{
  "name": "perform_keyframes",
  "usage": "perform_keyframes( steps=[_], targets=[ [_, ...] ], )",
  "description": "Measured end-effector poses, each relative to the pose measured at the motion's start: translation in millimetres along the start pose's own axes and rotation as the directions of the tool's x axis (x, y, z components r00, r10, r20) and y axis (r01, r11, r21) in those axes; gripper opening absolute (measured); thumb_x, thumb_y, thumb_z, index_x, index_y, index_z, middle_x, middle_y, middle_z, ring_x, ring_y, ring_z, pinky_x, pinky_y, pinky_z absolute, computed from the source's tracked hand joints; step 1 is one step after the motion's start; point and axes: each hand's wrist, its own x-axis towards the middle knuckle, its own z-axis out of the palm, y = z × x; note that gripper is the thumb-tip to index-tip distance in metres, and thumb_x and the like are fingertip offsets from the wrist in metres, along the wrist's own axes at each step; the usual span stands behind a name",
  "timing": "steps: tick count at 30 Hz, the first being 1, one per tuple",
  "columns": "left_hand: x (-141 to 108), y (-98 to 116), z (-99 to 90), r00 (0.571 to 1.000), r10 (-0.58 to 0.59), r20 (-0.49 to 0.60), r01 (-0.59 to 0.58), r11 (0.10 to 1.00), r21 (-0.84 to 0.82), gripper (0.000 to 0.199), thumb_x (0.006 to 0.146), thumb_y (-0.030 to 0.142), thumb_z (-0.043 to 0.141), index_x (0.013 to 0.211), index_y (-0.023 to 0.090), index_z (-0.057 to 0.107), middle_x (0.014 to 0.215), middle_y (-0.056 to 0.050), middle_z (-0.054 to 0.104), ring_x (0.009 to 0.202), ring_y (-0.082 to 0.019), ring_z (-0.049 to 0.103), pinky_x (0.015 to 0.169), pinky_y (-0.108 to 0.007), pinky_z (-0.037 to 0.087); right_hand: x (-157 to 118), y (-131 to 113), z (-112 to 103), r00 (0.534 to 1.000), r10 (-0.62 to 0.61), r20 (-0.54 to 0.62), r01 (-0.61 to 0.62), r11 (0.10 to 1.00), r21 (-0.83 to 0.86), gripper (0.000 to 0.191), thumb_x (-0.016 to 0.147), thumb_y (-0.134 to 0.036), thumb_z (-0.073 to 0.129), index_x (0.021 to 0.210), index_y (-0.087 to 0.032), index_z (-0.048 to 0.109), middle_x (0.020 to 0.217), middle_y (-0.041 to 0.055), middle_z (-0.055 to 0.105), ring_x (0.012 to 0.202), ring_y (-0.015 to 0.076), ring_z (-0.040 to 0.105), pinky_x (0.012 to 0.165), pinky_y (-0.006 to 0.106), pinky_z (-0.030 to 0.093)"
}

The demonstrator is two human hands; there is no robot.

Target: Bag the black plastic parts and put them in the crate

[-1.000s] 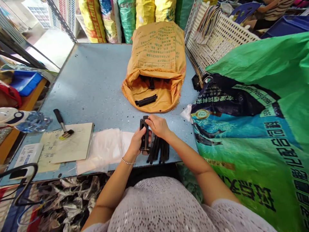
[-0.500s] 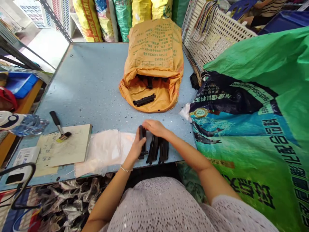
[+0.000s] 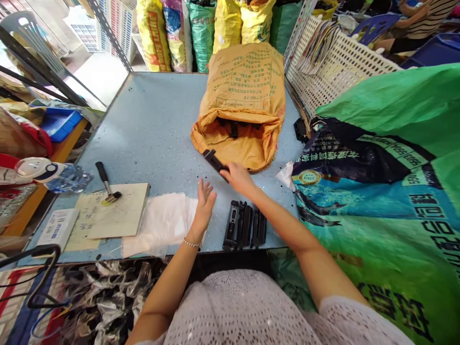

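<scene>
My right hand (image 3: 240, 179) is closed on one end of a long black plastic part (image 3: 214, 163), held at the mouth of an orange woven sack (image 3: 247, 81). More black parts show dimly inside that sack. My left hand (image 3: 205, 203) is open, fingers spread, just above the table and holding nothing. To its right, several similar black plastic parts (image 3: 245, 225) lie side by side near the table's front edge. A stack of clear plastic bags (image 3: 163, 218) lies left of my left hand.
A brush (image 3: 104, 177) lies on a cardboard sheet (image 3: 125, 215) at the left, near a plastic bottle (image 3: 68, 177). A large green and blue sack (image 3: 359, 187) covers the right side. Behind it stands a white perforated basket (image 3: 352, 62). Another person's arm (image 3: 413, 9) shows at the far right.
The part lying at the sack's mouth is now in my right hand, which has moved up and forward. My left hand has let go of a black part, which now rests with the others.
</scene>
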Motion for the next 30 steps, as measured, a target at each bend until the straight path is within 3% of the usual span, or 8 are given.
perform_keyframes(
  steps=[4,7,12,15,18,23,26,30],
  targets=[
    [6,24,9.9,0.993,-0.12,0.001,0.118,0.978,-0.171,0.056,0.087,0.061,0.064,0.126,0.022,0.058,0.114,-0.008,0.068,0.097,-0.019,0.069,0.082,-0.028,0.055,-65,-23,-6,0.988,-0.152,0.021,0.144,0.968,0.205,0.038,0.107,-0.047,0.037,0.097,-0.021,0.063,0.093,0.0056,0.069,0.086,0.0198,0.063,0.076,0.029,0.042],
    [-10,31,19.9,0.958,-0.252,0.139,0.27,0.954,-0.134,0.053,0.085,0.06,0.067,0.121,0.021,0.06,0.092,-0.003,0.068,0.069,-0.014,0.065,0.059,-0.023,0.05,-62,-21,-18,0.99,-0.085,-0.114,0.104,0.979,0.175,0.037,0.104,-0.05,0.042,0.096,-0.019,0.061,0.092,0.0072,0.068,0.088,0.0215,0.063,0.077,0.03,0.041],
    [-20,32,25.4,0.977,-0.211,0.04,0.214,0.952,-0.217,0.055,0.081,0.053,0.074,0.125,0.025,0.056,0.092,0.0,0.065,0.069,-0.011,0.061,0.057,-0.021,0.047,-41,-10,-16,0.994,0.005,0.105,-0.046,0.92,0.389,0.057,0.109,-0.048,0.017,0.08,-0.02,0.058,0.068,0.0022,0.06,0.067,0.0171,0.058,0.069,0.028,0.042],
    [-11,36,17.8,0.977,-0.207,-0.043,0.189,0.947,-0.261,0.047,0.08,0.054,0.074,0.112,0.024,0.057,0.094,0.0,0.064,0.068,-0.011,0.061,0.054,-0.02,0.045,-74,-19,1,0.976,-0.197,0.096,0.138,0.893,0.427,0.052,0.106,-0.057,0.028,0.092,-0.02,0.062,0.084,0.0049,0.067,0.079,0.0187,0.062,0.075,0.03,0.045],
    [-6,34,10.1,0.967,-0.255,0.026,0.254,0.941,-0.223,0.046,0.081,0.054,0.073,0.112,0.023,0.058,0.092,-0.001,0.064,0.067,-0.011,0.059,0.054,-0.021,0.044,-119,-27,17,0.938,-0.338,0.071,0.305,0.907,0.291,0.045,0.104,-0.056,0.038,0.101,-0.019,0.064,0.097,0.0102,0.07,0.091,0.0228,0.063,0.082,0.034,0.047],
    [-23,0,-1.2,0.951,-0.284,0.119,0.267,0.953,0.141,0.054,0.086,0.054,0.066,0.13,0.023,0.058,0.116,-0.008,0.066,0.1,-0.023,0.065,0.086,-0.035,0.054,-167,5,19,0.994,-0.094,0.046,0.085,0.98,0.177,0.044,0.106,-0.051,0.035,0.109,-0.021,0.067,0.107,0.0123,0.069,0.108,0.0273,0.062,0.099,0.044,0.046],
    [-41,-28,0.1,0.981,-0.171,0.096,0.128,0.929,0.348,0.069,0.087,0.053,0.063,0.146,0.022,0.046,0.147,-0.015,0.05,0.138,-0.033,0.046,0.117,-0.05,0.034,-184,30,23,0.994,0.099,-0.049,-0.096,0.993,0.062,0.062,0.095,-0.055,0.056,0.144,-0.017,0.051,0.15,0.0195,0.047,0.147,0.0384,0.032,0.118,0.057,0.03],
    [-48,-45,23.1,0.985,0.018,0.17,-0.114,0.813,0.571,0.104,0.074,0.044,0.079,0.159,0.022,0.022,0.162,-0.02,0.025,0.152,-0.039,0.023,0.123,-0.059,0.017,-174,53,37,0.994,0.113,-0.008,-0.112,0.989,0.092,0.073,0.09,-0.038,0.058,0.155,-0.013,0.036,0.159,0.0186,0.037,0.155,0.0354,0.016,0.124,0.057,0.025]
  ],
)
